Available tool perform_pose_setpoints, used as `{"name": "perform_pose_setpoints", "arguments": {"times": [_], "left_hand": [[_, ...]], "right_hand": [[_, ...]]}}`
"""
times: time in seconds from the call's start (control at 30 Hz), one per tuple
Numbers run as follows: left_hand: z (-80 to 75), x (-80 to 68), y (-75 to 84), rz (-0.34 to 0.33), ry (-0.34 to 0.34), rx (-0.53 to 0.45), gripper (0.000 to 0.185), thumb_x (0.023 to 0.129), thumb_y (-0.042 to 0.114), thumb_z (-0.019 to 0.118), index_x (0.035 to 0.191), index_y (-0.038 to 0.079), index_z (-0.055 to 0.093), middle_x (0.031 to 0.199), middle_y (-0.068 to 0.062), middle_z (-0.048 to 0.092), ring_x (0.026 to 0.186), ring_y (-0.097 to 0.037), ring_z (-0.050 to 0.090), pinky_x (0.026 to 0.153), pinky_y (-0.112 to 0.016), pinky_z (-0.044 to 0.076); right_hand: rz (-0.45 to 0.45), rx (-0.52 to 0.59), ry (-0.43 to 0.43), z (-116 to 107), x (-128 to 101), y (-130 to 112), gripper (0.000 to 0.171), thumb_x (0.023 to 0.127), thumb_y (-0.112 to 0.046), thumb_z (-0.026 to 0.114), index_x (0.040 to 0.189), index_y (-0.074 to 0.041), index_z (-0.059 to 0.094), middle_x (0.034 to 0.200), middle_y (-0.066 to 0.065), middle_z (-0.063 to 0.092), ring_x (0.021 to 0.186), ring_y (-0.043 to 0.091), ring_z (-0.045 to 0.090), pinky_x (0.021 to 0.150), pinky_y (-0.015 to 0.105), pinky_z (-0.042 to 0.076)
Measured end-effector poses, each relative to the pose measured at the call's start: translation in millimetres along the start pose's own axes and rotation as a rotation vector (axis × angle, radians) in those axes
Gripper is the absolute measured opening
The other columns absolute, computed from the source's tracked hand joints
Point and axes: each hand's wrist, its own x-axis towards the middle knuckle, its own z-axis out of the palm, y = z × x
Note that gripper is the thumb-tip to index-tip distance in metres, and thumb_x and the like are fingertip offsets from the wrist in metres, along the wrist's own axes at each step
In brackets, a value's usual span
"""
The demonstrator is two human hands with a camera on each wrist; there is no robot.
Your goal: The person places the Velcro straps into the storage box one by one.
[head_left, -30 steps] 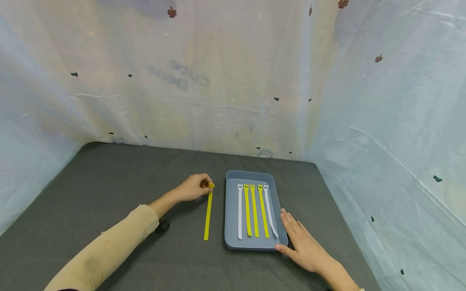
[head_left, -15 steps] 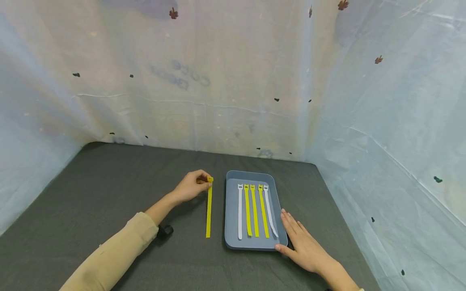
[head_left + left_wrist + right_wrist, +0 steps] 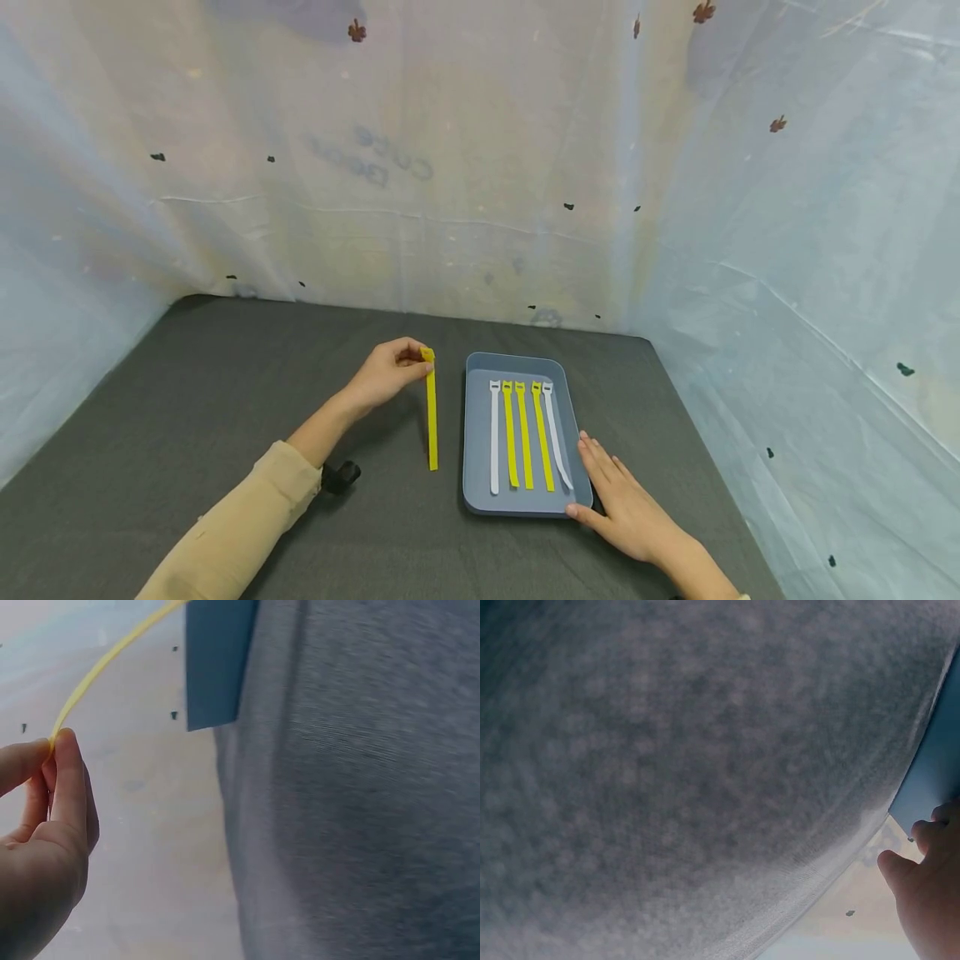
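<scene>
My left hand pinches a yellow cable tie near its slotted head, left of the tray. In the left wrist view the yellow strap curves away from the thumb and fingertips. A shallow blue-grey tray holds several ties laid side by side, heads at the far end. The outer two are a straight white tie and a bent white tie; between them lie yellow ties. My right hand rests with straight fingers against the tray's near right corner.
A dark grey cloth covers the table. Translucent plastic sheeting with small dark and brown marks rises at the back and both sides. A small black object sits by the left wrist.
My left hand has lifted the yellow tie up and slightly away from me, its lower end rising too. The right hand and tray have stayed in place.
</scene>
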Motion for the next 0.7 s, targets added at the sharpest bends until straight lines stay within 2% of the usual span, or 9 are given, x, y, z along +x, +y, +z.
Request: {"name": "perform_pose_setpoints", "arguments": {"times": [0.1,0.23,0.3,0.37,0.43,0.47,0.57,0.63,0.7], "left_hand": [[-0.6,-0.3,8.4,0.007,0.002,-0.017,0.028,0.101,0.013,0.07,0.125,-0.001,0.063,0.118,-0.015,0.068,0.106,-0.027,0.068,0.097,-0.051,0.056],[-0.2,0.6,18.2,0.02,0.001,-0.039,0.031,0.101,0.014,0.07,0.127,-0.001,0.062,0.119,-0.016,0.068,0.108,-0.033,0.067,0.094,-0.04,0.057],[1.0,1.6,22.1,0.027,-0.001,-0.053,0.032,0.101,0.015,0.071,0.128,-0.001,0.061,0.119,-0.016,0.068,0.109,-0.035,0.067,0.093,-0.038,0.057],[2.9,2.9,25.9,0.034,-0.005,-0.062,0.034,0.101,0.015,0.071,0.128,-0.001,0.061,0.118,-0.015,0.068,0.108,-0.034,0.068,0.093,-0.037,0.058],[5.6,3.8,29.7,0.039,-0.008,-0.069,0.035,0.101,0.015,0.071,0.129,-0.003,0.061,0.118,-0.015,0.068,0.106,-0.03,0.068,0.094,-0.037,0.058],[7.3,4.2,31.4,0.041,-0.011,-0.072,0.035,0.101,0.015,0.071,0.129,-0.003,0.061,0.118,-0.015,0.068,0.106,-0.029,0.068,0.094,-0.037,0.058],[13.5,5.1,35.6,0.04,-0.014,-0.08,0.035,0.101,0.013,0.071,0.129,-0.004,0.061,0.118,-0.015,0.068,0.106,-0.026,0.069,0.094,-0.037,0.058],[18.4,6.1,37.4,0.034,-0.014,-0.084,0.033,0.101,0.013,0.071,0.128,-0.003,0.061,0.117,-0.015,0.068,0.107,-0.029,0.068,0.094,-0.038,0.058],[23.2,6.7,38.4,0.03,-0.016,-0.086,0.031,0.101,0.013,0.07,0.127,-0.002,0.062,0.117,-0.015,0.068,0.107,-0.031,0.068,0.094,-0.038,0.058]], "right_hand": [[-0.001,0.008,0.002,1,0,1,0.094,0.098,-0.06,0.062,0.163,-0.001,0.027,0.172,0.011,0.022,0.156,0.032,0.026,0.127,0.038,0.013],[-0.008,0.016,0.006,2,0,2,0.094,0.099,-0.06,0.062,0.163,-0.001,0.027,0.172,0.011,0.022,0.156,0.033,0.027,0.119,0.013,-0.009],[-0.005,0.011,0.003,2,0,2,0.094,0.099,-0.06,0.061,0.163,-0.001,0.027,0.172,0.011,0.022,0.156,0.033,0.027,0.125,0.02,-0.001],[0.001,0.007,-0.002,2,1,2,0.094,0.099,-0.061,0.061,0.164,-0.002,0.027,0.172,0.01,0.021,0.156,0.032,0.026,0.128,0.036,0.012],[0.005,0.005,-0.006,2,1,2,0.094,0.099,-0.061,0.061,0.164,-0.002,0.026,0.172,0.01,0.021,0.156,0.032,0.026,0.123,0.051,0.022],[0.006,0.004,-0.007,2,1,1,0.094,0.099,-0.061,0.061,0.164,-0.002,0.026,0.172,0.01,0.021,0.157,0.032,0.026,0.121,0.054,0.024],[0.0,0.011,-0.006,2,1,1,0.093,0.099,-0.06,0.06,0.164,-0.001,0.026,0.172,0.011,0.021,0.156,0.033,0.026,0.128,0.036,0.011],[-0.001,0.007,-0.003,2,1,2,0.093,0.1,-0.061,0.06,0.164,-0.002,0.026,0.172,0.011,0.021,0.156,0.033,0.026,0.126,0.023,0.001],[0.0,0.006,-0.004,2,1,2,0.093,0.1,-0.061,0.059,0.164,-0.002,0.026,0.172,0.01,0.021,0.156,0.032,0.026,0.123,0.019,-0.005]]}}
